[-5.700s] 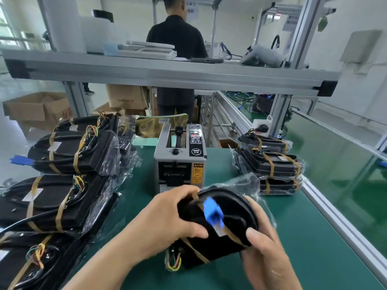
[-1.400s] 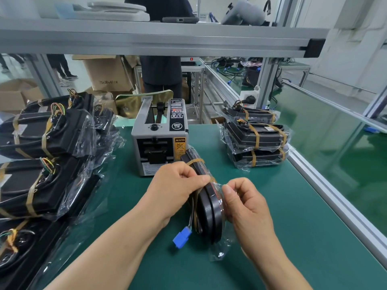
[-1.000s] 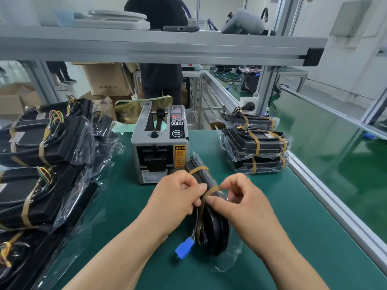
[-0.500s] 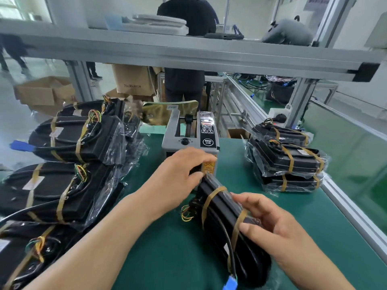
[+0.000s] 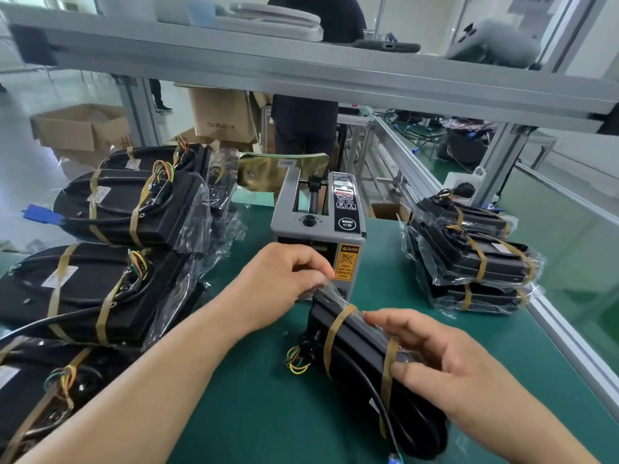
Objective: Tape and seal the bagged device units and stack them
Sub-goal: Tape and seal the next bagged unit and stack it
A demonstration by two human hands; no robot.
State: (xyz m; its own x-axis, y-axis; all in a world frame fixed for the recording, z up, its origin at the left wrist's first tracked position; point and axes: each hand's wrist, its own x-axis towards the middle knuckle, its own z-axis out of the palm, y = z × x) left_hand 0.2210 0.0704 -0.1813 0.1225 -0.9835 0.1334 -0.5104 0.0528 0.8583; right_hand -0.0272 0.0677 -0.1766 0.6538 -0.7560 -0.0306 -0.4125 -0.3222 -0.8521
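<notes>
On the green table [image 5: 234,413], just before the tape dispenser [image 5: 318,229], the bagged unit [image 5: 361,349] lies on edge, left hand [image 5: 278,289] pinching its loose bag flap, right hand [image 5: 445,360] gripping the body; best fold that flap flat before taping.

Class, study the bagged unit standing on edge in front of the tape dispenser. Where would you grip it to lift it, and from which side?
Grip the bagged unit by its black body between the two tape bands, coming from above. It stands on its narrow edge, so its thin top is easy to span there. Probably avoid the loose coloured wires at its far end.
</notes>
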